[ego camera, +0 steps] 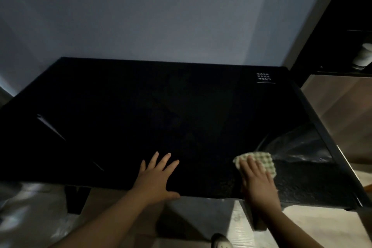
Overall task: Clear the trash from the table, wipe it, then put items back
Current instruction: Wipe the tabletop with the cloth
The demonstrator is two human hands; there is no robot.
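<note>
Left hand: the left hand lies flat on the near edge of the worktop, fingers spread wide, thumb along the rim; it holds nothing and appears to brace the body.
Right hand: the right hand presses palm-down, fingers extended and close together, on the cloth near the worktop's near right corner.
Cloth: a green-and-white checked, waffle-textured wiping cloth lies pinned beneath the right fingers, its far edge showing beyond them.
Worktop: a wide, black, glossy rectangular worktop carries no visible trash or items; a white printed label sits at the far right corner.
Wet trace: pale streaks fan out just beyond the cloth, at right.
Progress: clearing looks done; wiping seems under way, with most of the surface apparently left; returning items remains.
Far right: a pale cup-like object rests on a dark shelf; details unclear.
</note>
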